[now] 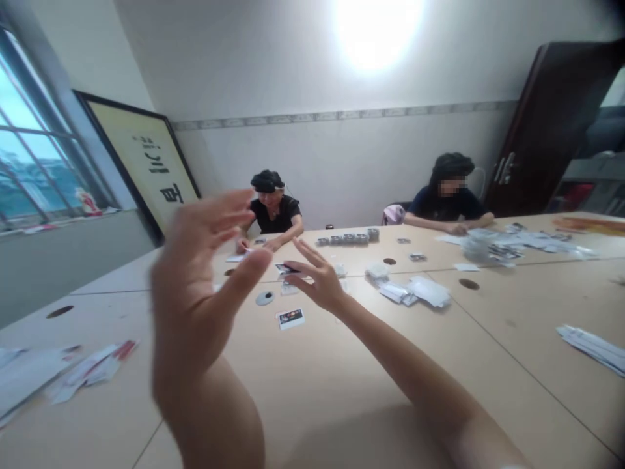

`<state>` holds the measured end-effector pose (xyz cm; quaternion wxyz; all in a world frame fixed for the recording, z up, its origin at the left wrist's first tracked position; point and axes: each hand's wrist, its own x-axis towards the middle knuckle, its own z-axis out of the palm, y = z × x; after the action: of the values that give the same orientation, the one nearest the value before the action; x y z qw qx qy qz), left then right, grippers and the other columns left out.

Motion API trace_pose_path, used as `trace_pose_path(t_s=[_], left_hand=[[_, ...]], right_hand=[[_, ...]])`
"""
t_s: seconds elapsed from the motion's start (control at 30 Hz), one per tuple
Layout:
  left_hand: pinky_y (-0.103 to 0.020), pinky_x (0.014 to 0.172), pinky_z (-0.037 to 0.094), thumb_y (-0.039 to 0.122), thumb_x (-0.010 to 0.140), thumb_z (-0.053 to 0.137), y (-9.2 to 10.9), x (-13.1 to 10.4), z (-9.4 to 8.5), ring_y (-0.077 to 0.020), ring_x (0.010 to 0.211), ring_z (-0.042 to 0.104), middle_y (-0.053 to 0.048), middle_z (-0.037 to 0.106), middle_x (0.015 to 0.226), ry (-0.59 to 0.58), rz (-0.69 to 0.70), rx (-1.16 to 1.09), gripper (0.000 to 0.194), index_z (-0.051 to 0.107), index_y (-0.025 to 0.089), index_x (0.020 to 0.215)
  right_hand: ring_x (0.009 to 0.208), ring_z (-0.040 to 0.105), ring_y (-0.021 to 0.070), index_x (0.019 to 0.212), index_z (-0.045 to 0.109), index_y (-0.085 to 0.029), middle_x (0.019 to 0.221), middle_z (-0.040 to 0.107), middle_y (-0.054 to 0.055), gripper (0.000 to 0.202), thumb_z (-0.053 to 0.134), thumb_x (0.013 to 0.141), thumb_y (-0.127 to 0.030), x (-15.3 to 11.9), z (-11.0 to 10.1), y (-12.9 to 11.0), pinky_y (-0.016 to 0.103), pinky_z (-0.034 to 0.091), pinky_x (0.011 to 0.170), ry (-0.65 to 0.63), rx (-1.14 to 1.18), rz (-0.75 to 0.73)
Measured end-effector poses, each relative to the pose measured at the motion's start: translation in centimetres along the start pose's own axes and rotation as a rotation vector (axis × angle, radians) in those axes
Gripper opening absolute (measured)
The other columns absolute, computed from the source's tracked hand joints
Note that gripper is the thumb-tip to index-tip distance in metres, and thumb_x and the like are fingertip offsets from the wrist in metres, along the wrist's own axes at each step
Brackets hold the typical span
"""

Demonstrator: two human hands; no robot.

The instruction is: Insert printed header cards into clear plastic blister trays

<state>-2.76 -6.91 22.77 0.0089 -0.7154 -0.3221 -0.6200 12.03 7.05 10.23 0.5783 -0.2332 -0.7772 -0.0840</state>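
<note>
My left hand (pixel 195 286) is raised close to the camera, its fingers curved with a wide gap to the thumb and nothing between them. Farther out, my right hand (pixel 317 277) stretches over the table with its fingers apart. A dark-faced card (pixel 282 268) shows beside its fingertips; whether they touch it I cannot tell. Just below lies a pale card (pixel 289 288), partly hidden. Nearer to me is a white card with a dark picture (pixel 291 318). A round grey disc with a dark spot (pixel 265 298) lies between my two hands.
Clear plastic packets (pixel 430 291) lie right of my right hand. Small grey packs (pixel 349 238) stand in a row behind. Paper strips (pixel 92 371) lie at left, more (pixel 593 348) at right. Two people (pixel 276 215) (pixel 446 202) sit across the table (pixel 342 384), one beside a heap of packets (pixel 481 246).
</note>
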Motion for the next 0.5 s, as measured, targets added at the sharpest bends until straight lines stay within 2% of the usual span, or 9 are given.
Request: trace_pose_path(t_s=[0.07,0.17,0.23,0.3,0.33,0.4,0.5], left_hand=[[-0.039,0.091,0.056,0.048,0.083,0.074,-1.1,1.1,0.7,-0.0233,0.108,0.065,-0.007,0.065,0.124,-0.09,-0.077,-0.008,0.05,0.062,0.025,0.126],[-0.039,0.084,0.058,0.058,0.082,0.07,-2.4,1.9,1.5,-0.0248,0.101,0.068,-0.01,0.07,0.111,-0.169,-0.255,0.01,0.053,0.063,0.019,0.117],[-0.039,0.087,0.058,0.059,0.085,0.067,-2.2,1.5,1.3,-0.0256,0.103,0.069,-0.011,0.072,0.109,-0.302,-0.297,-0.013,0.051,0.065,0.018,0.115],[-0.038,0.091,0.057,0.057,0.088,0.063,-1.2,0.6,0.8,-0.0258,0.11,0.068,-0.011,0.071,0.118,-0.404,-0.26,-0.034,0.048,0.067,0.02,0.118],[-0.038,0.093,0.057,0.056,0.089,0.063,-0.4,0.0,0.4,-0.0258,0.112,0.067,-0.01,0.07,0.124,-0.406,-0.227,-0.033,0.046,0.067,0.023,0.12],[-0.039,0.096,0.055,0.051,0.091,0.063,1.3,-0.8,-0.3,-0.0246,0.112,0.067,-0.006,0.07,0.126,-0.335,-0.156,-0.028,0.038,0.069,0.027,0.119],[-0.038,0.1,0.053,0.042,0.091,0.067,3.3,-1.5,-0.7,-0.0226,0.11,0.068,-0.002,0.075,0.114,-0.178,-0.097,-0.029,0.02,0.075,0.029,0.104]], right_hand=[[0.145,0.043,0.0235,0.118,0.073,-0.024,0.152,0.051,0.009,0.027,0.064,0.094,-0.034,1.4,-2.0,-1.0,0.048,0.046,0.115,0.146,-0.02,-0.022],[0.145,0.044,0.0248,0.118,0.072,-0.028,0.152,0.051,0.005,0.026,0.065,0.094,-0.033,2.9,-4.7,-2.4,0.05,0.047,0.114,0.248,-0.066,-0.021],[0.145,0.044,0.0253,0.116,0.073,-0.03,0.153,0.05,0.002,0.024,0.066,0.093,-0.032,3.6,-6.2,-3.4,0.05,0.048,0.114,0.301,-0.092,-0.048],[0.146,0.043,0.0256,0.116,0.073,-0.029,0.154,0.048,0.002,0.024,0.066,0.093,-0.031,4.2,-7.5,-4.8,0.049,0.048,0.114,0.343,-0.114,-0.1],[0.146,0.042,0.0256,0.117,0.072,-0.03,0.155,0.047,0.001,0.025,0.067,0.093,-0.031,4.5,-8.1,-5.6,0.048,0.048,0.114,0.35,-0.129,-0.123],[0.146,0.042,0.0262,0.118,0.072,-0.03,0.156,0.047,0.0,0.026,0.067,0.092,-0.031,4.8,-9.2,-7.4,0.048,0.047,0.115,0.348,-0.155,-0.151],[0.145,0.043,0.0272,0.118,0.072,-0.03,0.154,0.05,0.0,0.027,0.067,0.092,-0.03,4.9,-10.5,-9.9,0.049,0.047,0.114,0.3,-0.188,-0.136]])
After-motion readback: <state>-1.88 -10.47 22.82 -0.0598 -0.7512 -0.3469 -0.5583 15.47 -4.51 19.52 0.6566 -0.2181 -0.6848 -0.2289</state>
